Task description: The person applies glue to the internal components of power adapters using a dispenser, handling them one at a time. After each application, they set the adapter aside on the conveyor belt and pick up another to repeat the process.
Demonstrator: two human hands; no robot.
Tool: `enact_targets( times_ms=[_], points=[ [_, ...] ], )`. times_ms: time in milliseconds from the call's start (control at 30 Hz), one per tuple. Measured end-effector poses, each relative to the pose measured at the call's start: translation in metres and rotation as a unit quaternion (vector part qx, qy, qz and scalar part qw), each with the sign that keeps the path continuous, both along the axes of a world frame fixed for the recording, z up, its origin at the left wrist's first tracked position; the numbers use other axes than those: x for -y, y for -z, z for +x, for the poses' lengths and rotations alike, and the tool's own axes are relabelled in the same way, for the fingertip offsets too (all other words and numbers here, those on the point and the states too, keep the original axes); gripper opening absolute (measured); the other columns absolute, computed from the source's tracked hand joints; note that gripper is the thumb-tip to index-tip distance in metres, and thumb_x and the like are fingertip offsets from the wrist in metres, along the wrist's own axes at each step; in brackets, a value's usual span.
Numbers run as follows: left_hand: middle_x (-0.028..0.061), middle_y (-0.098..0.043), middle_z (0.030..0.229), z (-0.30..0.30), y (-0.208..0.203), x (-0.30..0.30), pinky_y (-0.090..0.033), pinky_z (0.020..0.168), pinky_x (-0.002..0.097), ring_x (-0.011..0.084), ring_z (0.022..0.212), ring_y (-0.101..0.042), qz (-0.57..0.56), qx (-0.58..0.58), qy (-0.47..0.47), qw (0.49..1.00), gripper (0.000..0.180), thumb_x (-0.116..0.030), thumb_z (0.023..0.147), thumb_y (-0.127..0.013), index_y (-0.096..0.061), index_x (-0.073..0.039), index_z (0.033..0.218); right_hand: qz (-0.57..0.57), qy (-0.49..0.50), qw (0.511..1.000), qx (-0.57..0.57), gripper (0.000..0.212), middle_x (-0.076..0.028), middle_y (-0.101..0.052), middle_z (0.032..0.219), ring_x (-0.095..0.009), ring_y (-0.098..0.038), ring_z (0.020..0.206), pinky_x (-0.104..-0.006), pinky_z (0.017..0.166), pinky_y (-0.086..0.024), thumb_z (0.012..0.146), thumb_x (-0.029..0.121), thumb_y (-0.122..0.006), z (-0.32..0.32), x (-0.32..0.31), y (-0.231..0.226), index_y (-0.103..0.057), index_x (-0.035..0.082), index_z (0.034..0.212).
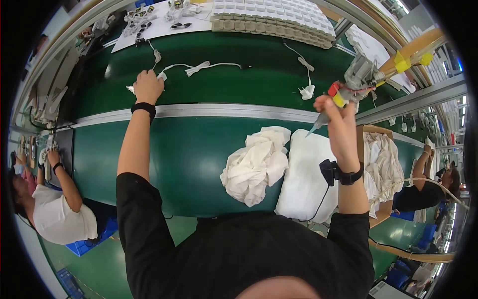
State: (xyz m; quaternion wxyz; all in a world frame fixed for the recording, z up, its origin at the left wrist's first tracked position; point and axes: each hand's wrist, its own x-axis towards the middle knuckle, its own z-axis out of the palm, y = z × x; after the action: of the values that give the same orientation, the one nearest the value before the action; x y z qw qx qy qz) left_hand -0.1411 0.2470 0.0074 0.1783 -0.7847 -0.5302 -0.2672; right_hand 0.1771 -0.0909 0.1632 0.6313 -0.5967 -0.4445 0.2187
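Note:
My left hand (148, 87) is closed over a white plug-in power adapter (162, 76) on the far green belt, covering most of it. From beside that hand a bundled white cable (198, 68) runs right to a small black connector. In my right hand (341, 124) is a hand tool with a tapered pale-blue nozzle (317, 124) pointing down and left; its red and yellow parts show above my fingers. Near it, another white adapter (307, 91) lies on the belt with its bundled cord. Below the nozzle is a folded white cloth pad (303, 174), apart from the tip.
A crumpled white cloth (256, 164) lies left of the pad. To the right stands a cardboard box (382, 214) of white cloths. White trays (274, 22) are stacked at the back. A metal rail (209, 110) crosses the bench. Co-workers sit at both sides.

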Motion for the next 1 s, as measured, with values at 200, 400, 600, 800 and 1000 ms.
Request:
enact_targets(
  times_ms=[200, 400, 600, 800, 1000],
  points=[
    [0.0171, -0.063, 0.085, 0.018, -0.021, 0.023, -0.050, 0.064, 0.0415, 0.0333, 0.072, -0.062, -0.223, 0.143, 0.039, 0.963, 0.037, -0.031, 0.080, -0.060, -0.048, 0.000, 0.097, -0.066, -0.113, 0.990, -0.048, 0.035, -0.006, -0.054, 0.071, -0.012, -0.051, 0.066, -0.0235, 0.062, -0.041, 0.093, 0.019, -0.047, -0.025, -0.032, 0.001, -0.039, 0.002, 0.124],
    [0.0053, -0.052, 0.084, 0.069, -0.026, 0.091, -0.052, 0.062, 0.0329, 0.0178, 0.077, -0.057, -0.535, 0.589, 0.191, 0.574, 0.034, -0.032, 0.088, -0.058, -0.045, -0.005, 0.103, -0.011, -0.208, 0.972, -0.110, 0.035, -0.006, -0.052, 0.066, -0.012, -0.050, 0.057, -0.0249, 0.055, -0.041, 0.093, 0.020, -0.047, -0.052, -0.071, 0.001, -0.041, 0.001, 0.122],
    [0.0034, -0.051, 0.083, 0.102, -0.029, 0.158, -0.052, 0.059, 0.0280, 0.0123, 0.077, -0.055, -0.645, 0.684, 0.219, 0.261, 0.027, -0.031, 0.090, -0.054, -0.048, -0.008, 0.101, 0.032, -0.207, 0.966, -0.153, 0.033, -0.005, -0.051, 0.065, -0.012, -0.049, 0.053, -0.0240, 0.051, -0.040, 0.093, 0.022, -0.047, -0.075, -0.094, -0.009, -0.043, 0.001, 0.119],
    [0.0042, -0.057, 0.088, 0.114, -0.016, 0.184, -0.049, 0.054, 0.0231, 0.0098, 0.075, -0.057, -0.651, 0.598, 0.251, 0.394, 0.023, -0.027, 0.092, -0.051, -0.048, -0.007, 0.104, 0.047, -0.145, 0.981, -0.123, 0.032, -0.003, -0.048, 0.061, -0.010, -0.046, 0.049, -0.0232, 0.046, -0.037, 0.094, 0.025, -0.045, -0.065, -0.104, 0.002, -0.043, 0.003, 0.117],
    [0.0089, -0.060, 0.106, 0.122, -0.016, 0.200, -0.051, 0.057, 0.0226, 0.0102, 0.086, -0.059, -0.680, 0.576, 0.278, 0.358, 0.027, -0.012, 0.091, -0.052, -0.043, -0.007, 0.116, 0.033, -0.174, 0.972, -0.152, 0.031, 0.002, -0.037, 0.052, -0.006, -0.035, 0.041, -0.0219, 0.040, -0.029, 0.095, 0.029, -0.044, -0.058, -0.100, 0.002, -0.044, 0.004, 0.114]
  ],
)
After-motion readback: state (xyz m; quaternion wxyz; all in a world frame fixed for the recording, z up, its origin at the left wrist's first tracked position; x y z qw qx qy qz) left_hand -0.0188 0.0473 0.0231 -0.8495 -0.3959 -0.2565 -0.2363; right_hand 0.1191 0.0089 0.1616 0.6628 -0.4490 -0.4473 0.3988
